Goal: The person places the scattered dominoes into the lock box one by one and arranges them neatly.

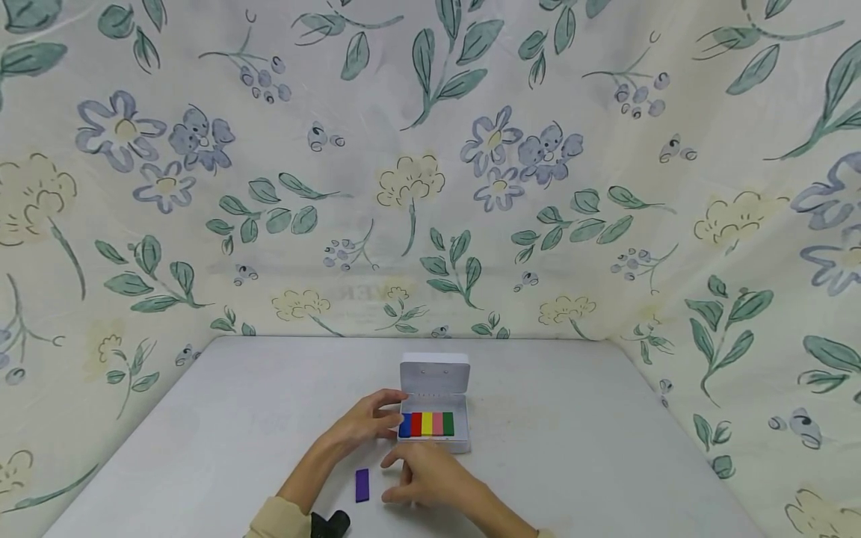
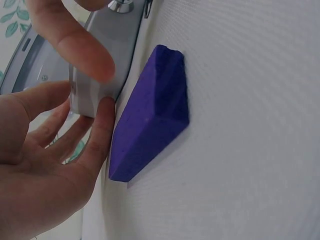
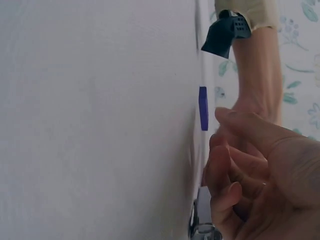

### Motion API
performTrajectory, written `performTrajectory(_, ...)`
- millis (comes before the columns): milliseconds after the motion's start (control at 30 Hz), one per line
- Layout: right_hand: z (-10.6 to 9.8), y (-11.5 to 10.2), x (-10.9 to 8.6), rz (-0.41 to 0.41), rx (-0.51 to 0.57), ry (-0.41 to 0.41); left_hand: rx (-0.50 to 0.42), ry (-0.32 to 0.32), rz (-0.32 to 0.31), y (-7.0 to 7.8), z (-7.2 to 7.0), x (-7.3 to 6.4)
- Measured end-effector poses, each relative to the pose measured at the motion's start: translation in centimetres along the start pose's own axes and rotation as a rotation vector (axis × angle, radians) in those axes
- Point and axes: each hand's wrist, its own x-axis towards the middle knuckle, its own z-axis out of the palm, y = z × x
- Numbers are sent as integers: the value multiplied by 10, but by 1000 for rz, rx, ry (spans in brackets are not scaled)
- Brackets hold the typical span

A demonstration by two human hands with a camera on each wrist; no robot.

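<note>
A small white hinged box [image 1: 457, 445] stands on the table with its lid [image 1: 435, 373] raised. Inside lies a row of blue, red, yellow, pink and green blocks [image 1: 427, 424]. The fingers of my left hand [image 1: 366, 420] touch the box's left side. A purple block [image 1: 362, 486] lies flat on the table in front of the box; the left wrist view shows the same purple block [image 2: 150, 115] large, with a worn end. My right hand [image 1: 433, 472] hovers between that block and the box, thumb and index finger apart, nothing between them.
The white table [image 1: 572, 448] ends at a flowered cloth [image 1: 417, 246] hanging behind and along both sides. A black strap-like device [image 1: 329, 524] is worn at the left sleeve. The box's metal clasp [image 2: 121, 5] shows in the left wrist view.
</note>
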Motion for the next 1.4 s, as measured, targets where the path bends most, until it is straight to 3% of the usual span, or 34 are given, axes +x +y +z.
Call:
performTrajectory(600, 15, -9, 9, 79, 167, -47, 13, 12, -13, -3, 1, 2)
performTrajectory(1400, 17, -9, 20, 58, 155, -58, 11, 12, -17, 0, 1, 0)
